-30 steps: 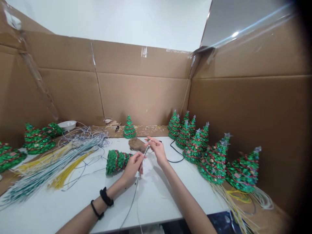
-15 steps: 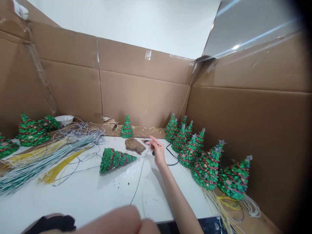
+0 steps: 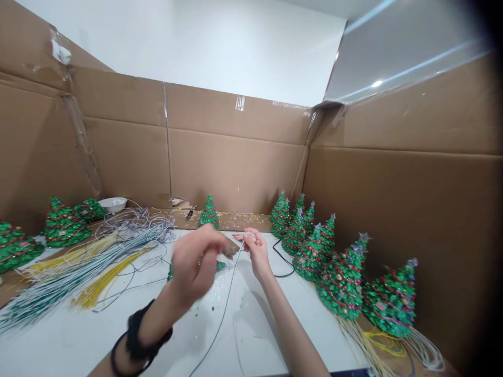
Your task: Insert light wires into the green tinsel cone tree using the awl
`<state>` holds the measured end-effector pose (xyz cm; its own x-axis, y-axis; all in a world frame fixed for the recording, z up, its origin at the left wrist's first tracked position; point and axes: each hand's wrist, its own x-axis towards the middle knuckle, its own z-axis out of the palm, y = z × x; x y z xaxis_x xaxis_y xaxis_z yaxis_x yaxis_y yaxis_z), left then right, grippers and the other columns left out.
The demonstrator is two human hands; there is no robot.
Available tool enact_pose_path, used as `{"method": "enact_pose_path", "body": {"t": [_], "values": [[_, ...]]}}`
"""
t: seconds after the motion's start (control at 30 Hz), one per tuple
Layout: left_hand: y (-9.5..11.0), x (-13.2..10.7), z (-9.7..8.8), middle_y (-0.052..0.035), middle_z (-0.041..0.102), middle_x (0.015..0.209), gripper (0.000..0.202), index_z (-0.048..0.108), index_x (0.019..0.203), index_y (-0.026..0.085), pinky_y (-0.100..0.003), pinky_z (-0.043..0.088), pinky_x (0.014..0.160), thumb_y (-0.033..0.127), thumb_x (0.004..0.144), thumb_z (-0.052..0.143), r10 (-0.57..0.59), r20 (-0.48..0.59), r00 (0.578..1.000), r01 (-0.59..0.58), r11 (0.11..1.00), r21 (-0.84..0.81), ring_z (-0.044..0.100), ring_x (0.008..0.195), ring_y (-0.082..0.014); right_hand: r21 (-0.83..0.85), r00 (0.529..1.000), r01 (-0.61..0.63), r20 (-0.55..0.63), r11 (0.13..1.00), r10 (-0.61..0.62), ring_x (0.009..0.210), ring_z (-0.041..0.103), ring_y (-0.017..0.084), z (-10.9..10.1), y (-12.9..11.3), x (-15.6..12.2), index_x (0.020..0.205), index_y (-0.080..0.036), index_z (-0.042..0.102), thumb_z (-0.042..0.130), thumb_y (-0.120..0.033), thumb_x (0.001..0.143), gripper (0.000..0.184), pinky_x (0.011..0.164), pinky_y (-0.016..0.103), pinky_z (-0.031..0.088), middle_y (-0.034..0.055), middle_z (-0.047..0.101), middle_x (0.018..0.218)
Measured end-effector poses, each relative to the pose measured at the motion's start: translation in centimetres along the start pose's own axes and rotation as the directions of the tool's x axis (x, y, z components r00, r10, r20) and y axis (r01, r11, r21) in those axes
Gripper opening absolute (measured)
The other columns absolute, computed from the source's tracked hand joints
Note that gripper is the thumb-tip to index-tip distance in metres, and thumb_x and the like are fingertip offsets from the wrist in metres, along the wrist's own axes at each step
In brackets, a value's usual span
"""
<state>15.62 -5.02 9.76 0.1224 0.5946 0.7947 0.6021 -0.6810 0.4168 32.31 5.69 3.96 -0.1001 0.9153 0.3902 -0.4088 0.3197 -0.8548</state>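
My right hand [image 3: 256, 250] pinches the top end of a thin grey wire [image 3: 222, 314] that runs down toward me over the white table [image 3: 78, 335]. My left hand [image 3: 196, 264] is raised in front of it, blurred by motion, with its fingers curled; I cannot make out anything in them. Behind my left hand lies a green beaded Christmas tree [image 3: 220, 266] on its side, mostly hidden. A brown flat piece beside the wire's top end is almost wholly covered by my hands.
A row of several finished green trees [image 3: 338, 272] stands along the right cardboard wall. More trees [image 3: 63, 228] sit at the left. Bundles of yellow and pale wires [image 3: 78, 267] fan over the left of the table. A single small tree [image 3: 208, 212] and a white bowl [image 3: 113, 204] stand at the back.
My left hand dropped out of view low near the camera, then came back up in front of the lying tree. My right hand stayed on the wire end.
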Motion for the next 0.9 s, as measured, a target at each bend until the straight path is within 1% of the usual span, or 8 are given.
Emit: {"method": "enact_pose_path", "body": {"t": [0.07, 0.13, 0.17, 0.2, 0.37, 0.5, 0.63, 0.9], "values": [[-2.0, 0.8, 2.8, -0.004, 0.064, 0.08, 0.03, 0.065, 0.086, 0.017, -0.028, 0.046, 0.063, 0.028, 0.091, 0.037, -0.269, 0.032, 0.963, 0.271, 0.954, -0.126, 0.059, 0.073, -0.0155, -0.004, 1.0, -0.001, -0.003, 1.0, 0.001, 0.05, 0.041, 0.01, 0.1, 0.0, 0.0, 0.086, -0.021, 0.058, 0.069, -0.039, 0.071, 0.026, 0.049, 0.022, 0.031, 0.0017, 0.071, 0.072], [-4.0, 0.8, 5.3, -0.0068, 0.066, 0.081, 0.027, 0.064, 0.084, 0.015, -0.025, 0.043, 0.055, 0.037, 0.084, 0.048, -0.539, 0.315, 0.781, 0.622, 0.716, -0.318, 0.058, 0.067, -0.0154, -0.017, 1.0, -0.008, 0.002, 1.0, 0.008, 0.049, 0.041, 0.01, 0.0, 0.1, 0.0, 0.083, -0.021, 0.057, 0.069, -0.039, 0.071, 0.025, 0.048, 0.022, 0.031, 0.0007, 0.069, 0.07], [-4.9, 0.6, 6.4, -0.0086, 0.067, 0.083, 0.031, 0.064, 0.086, 0.014, -0.026, 0.044, 0.056, 0.042, 0.083, 0.05, -0.585, 0.433, 0.686, 0.727, 0.567, -0.387, 0.058, 0.065, -0.0153, -0.026, 1.0, -0.009, 0.006, 1.0, 0.01, 0.049, 0.041, 0.01, 0.0, 0.2, 0.1, 0.081, -0.021, 0.057, 0.069, -0.039, 0.071, 0.024, 0.048, 0.022, 0.03, 0.0004, 0.069, 0.069], [-5.6, 0.2, 7.1, -0.0091, 0.066, 0.083, 0.034, 0.064, 0.088, 0.013, -0.026, 0.044, 0.059, 0.045, 0.081, 0.053, -0.576, 0.493, 0.652, 0.758, 0.465, -0.458, 0.059, 0.067, -0.015, -0.035, 1.0, -0.01, 0.009, 0.999, 0.01, 0.049, 0.041, 0.009, 0.0, 0.3, 0.1, 0.08, -0.021, 0.058, 0.069, -0.04, 0.071, 0.024, 0.048, 0.022, 0.03, 0.0003, 0.068, 0.07], [-6.2, -1.6, 7.9, -0.0005, 0.056, 0.066, 0.037, 0.065, 0.085, 0.012, -0.021, 0.039, 0.056, 0.048, 0.076, 0.064, -0.416, 0.576, 0.703, 0.701, 0.276, -0.657, 0.05, 0.057, -0.0082, -0.074, 1.0, -0.003, 0.027, 0.997, 0.005, 0.053, 0.046, 0.01, 0.0, 0.4, 0.0, 0.076, -0.02, 0.059, 0.07, -0.04, 0.071, 0.023, 0.05, 0.023, 0.032, 0.0001, 0.066, 0.071], [-5.6, -2.1, 7.4, 0.0029, 0.051, 0.06, 0.038, 0.064, 0.084, 0.012, -0.02, 0.031, 0.046, 0.048, 0.074, 0.067, -0.418, 0.599, 0.683, 0.718, 0.235, -0.655, 0.042, 0.047, -0.0053, -0.119, 0.997, 0.001, 0.076, 0.993, 0.008, 0.057, 0.051, 0.012, 0.2, 0.5, -0.3, 0.078, -0.021, 0.059, 0.068, -0.038, 0.073, 0.02, 0.054, 0.024, 0.036, -0.0016, 0.062, 0.066], [-5.4, -2.5, 7.8, 0.0029, 0.053, 0.062, 0.037, 0.058, 0.077, 0.014, -0.019, 0.033, 0.044, 0.049, 0.072, 0.068, -0.437, 0.598, 0.672, 0.728, 0.245, -0.64, 0.044, 0.046, -0.0053, -0.182, 0.993, 0.023, 0.116, 0.983, -0.002, 0.058, 0.052, 0.012, 0.5, 0.6, -0.5, 0.079, -0.021, 0.058, 0.068, -0.037, 0.073, 0.02, 0.059, 0.025, 0.039, -0.0026, 0.06, 0.063], [-6.4, -3.6, 9.9, 0.0116, 0.037, 0.044, 0.045, 0.041, 0.066, 0.019, -0.017, 0.025, 0.034, 0.059, 0.074, 0.059, -0.599, 0.289, 0.747, 0.597, 0.411, -0.689, 0.035, 0.031, -0.0043, -0.172, 0.985, -0.009, 0.168, 0.985, 0.038, 0.051, 0.047, 0.01, 1.2, 1.1, -0.9, 0.075, -0.021, 0.05, 0.067, -0.042, 0.074, 0.027, 0.053, 0.023, 0.036, -0.0056, 0.054, 0.054]]}}
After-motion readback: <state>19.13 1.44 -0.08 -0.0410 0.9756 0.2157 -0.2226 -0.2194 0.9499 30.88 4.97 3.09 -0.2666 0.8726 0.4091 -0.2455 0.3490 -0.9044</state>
